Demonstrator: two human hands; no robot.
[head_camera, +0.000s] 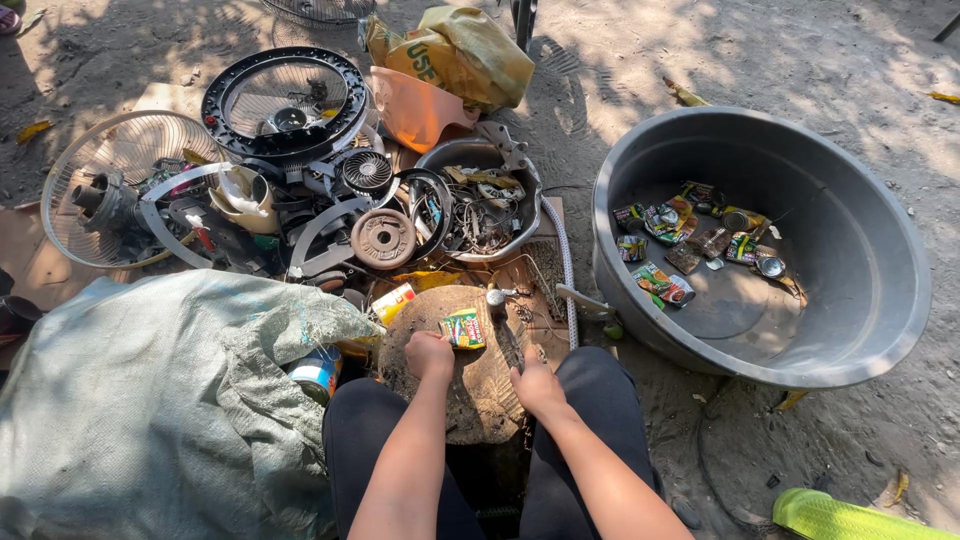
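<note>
View: looking down at a seated person's two bare arms and dark-trousered knees on sandy ground.
Left hand (429, 355): grip curled into a loose fist on the near left of a round wooden stump (478, 385); whether it holds anything cannot be told.
Right hand (537, 385): fingers bent, resting on the stump's right edge; nothing visible in its grip.
Flattened can (462, 328): green, yellow and red, lying on the stump's far side, just beside the left hand.
Hammer (508, 320): lying on the stump's far right, head toward the far side.
Grey tub (880, 300): right of the stump, holding more crushed cans (690, 240).
Scrap pile (300, 190): far left, fan guards, a motor and a metal bowl of wires.
Woven sack (150, 400): near left, a can at its mouth.
</note>
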